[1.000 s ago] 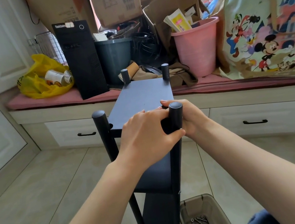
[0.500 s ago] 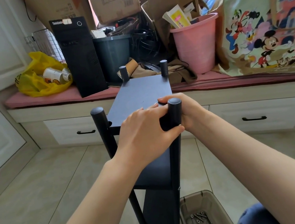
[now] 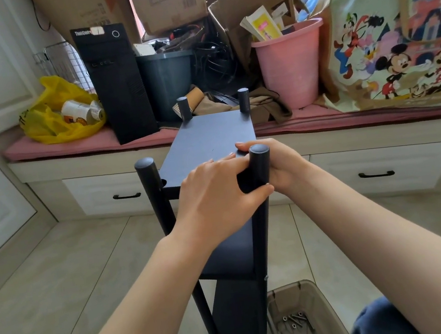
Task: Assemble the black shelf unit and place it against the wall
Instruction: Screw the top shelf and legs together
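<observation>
The black shelf unit (image 3: 209, 137) stands upright on the floor directly under both hands, its far end toward the window bench (image 3: 352, 145); it looks almost assembled, and I judge the step in hand to be seating or tightening the near right post (image 3: 259, 158). The left hand (image 3: 215, 198) grips this post, thumb curled round its front and fingers round its far side at the top panel; the right hand (image 3: 284, 163) cups the same post from the right, fingertips lying on the panel corner, its thumb hidden. To do it well, one hand should steady the panel while the other turns or presses the post straight down; any tilt could bind the joint, and the tall narrow frame may tip toward the left hand's side if it is pushed sideways. Check that this post's cap sits level with the near left one (image 3: 146, 168).

Counted: one shelf unit; two panels plainly seen, top and middle, with a darker part below that I cannot tell apart; four posts, two near the hands and two beyond them; two hands; one clear bin (image 3: 287, 287) below the right forearm; several screws (image 3: 293, 320) inside it, too small to count exactly.
</observation>
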The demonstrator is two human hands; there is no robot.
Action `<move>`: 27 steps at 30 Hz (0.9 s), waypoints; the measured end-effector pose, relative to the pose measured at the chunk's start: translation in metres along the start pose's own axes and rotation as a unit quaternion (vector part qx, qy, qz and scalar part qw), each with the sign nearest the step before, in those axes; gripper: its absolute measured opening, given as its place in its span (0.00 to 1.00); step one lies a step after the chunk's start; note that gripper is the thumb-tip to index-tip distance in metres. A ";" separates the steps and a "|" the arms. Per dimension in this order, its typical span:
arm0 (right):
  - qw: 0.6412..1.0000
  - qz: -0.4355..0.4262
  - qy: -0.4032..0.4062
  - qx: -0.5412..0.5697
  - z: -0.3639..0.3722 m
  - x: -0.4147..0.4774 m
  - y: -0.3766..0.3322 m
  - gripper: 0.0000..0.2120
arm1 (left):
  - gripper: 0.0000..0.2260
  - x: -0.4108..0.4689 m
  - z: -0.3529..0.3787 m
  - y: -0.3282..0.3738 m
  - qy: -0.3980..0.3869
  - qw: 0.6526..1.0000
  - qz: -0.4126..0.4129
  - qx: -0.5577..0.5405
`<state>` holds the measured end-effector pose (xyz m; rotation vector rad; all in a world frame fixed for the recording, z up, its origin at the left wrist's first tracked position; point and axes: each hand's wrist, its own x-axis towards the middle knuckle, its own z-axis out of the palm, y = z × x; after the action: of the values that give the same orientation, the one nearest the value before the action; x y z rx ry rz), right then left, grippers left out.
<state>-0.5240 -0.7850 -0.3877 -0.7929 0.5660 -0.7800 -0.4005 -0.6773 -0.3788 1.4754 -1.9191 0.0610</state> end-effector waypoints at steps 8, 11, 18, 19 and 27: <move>0.996 0.008 0.045 0.072 -0.004 -0.018 -0.005 0.06 | 0.20 -0.005 0.006 -0.002 0.025 0.999 0.003 0.026; 0.998 0.011 0.059 0.035 -0.012 -0.027 -0.006 0.08 | 0.20 -0.008 0.009 -0.004 0.034 0.998 0.020 0.047; 0.988 0.085 0.088 -0.096 -0.058 -0.034 -0.001 0.15 | 0.20 -0.010 0.019 -0.010 0.087 0.988 0.091 0.087; 0.985 0.094 0.095 -0.104 -0.065 -0.032 0.002 0.15 | 0.20 -0.011 0.020 -0.011 0.093 0.987 0.101 0.089; 0.966 0.173 0.137 -0.135 -0.157 -0.034 0.095 0.13 | 0.15 -0.011 0.024 -0.011 0.128 0.982 0.110 0.085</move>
<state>-0.6163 -0.7788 -0.5499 -0.8101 1.0459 -0.4957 -0.4016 -0.6825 -0.4076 1.2843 -1.8912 0.5034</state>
